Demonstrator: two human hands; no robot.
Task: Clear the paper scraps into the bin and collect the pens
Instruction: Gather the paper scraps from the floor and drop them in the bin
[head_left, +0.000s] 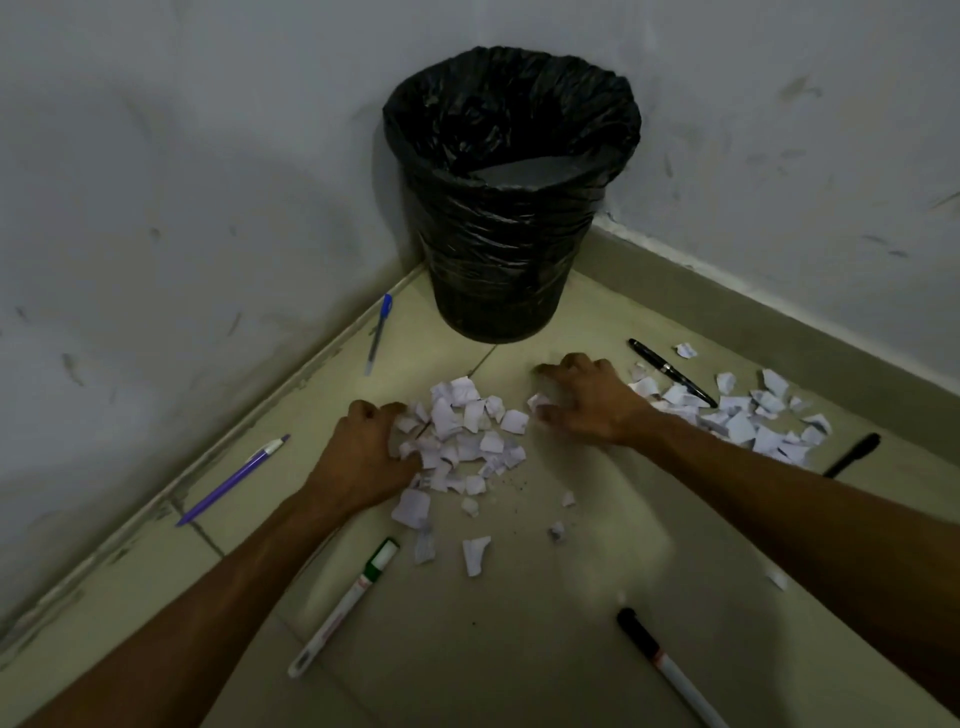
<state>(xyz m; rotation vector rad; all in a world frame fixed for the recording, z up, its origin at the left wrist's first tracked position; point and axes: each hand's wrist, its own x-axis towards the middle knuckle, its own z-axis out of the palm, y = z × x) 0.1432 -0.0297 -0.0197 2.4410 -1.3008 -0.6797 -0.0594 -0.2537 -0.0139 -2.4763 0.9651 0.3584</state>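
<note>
1. Head view shows both my hands low on the floor tiles (519, 649), in front of the bin (511, 197) that stands in the far corner.
2. My left hand (363, 457) is curled against the left edge of the central scrap pile (462, 436), fingers bent into the paper; I cannot tell if it really grips any.
3. My right hand (587, 397) is spread with fingers open, touching the pile's right side.
4. A second heap of scraps (753, 421) lies to the right, and loose pieces lie nearer to me.
5. I judge the step is gathering scraps; nothing is lifted yet.
6. Next, I think both hands must press together, scoop, and carry to the bin.
7. The pens are uncollected: blue pen (378, 332), purple pen (234, 480), green marker (345, 605), black pen (670, 371), two more markers at right.
</note>
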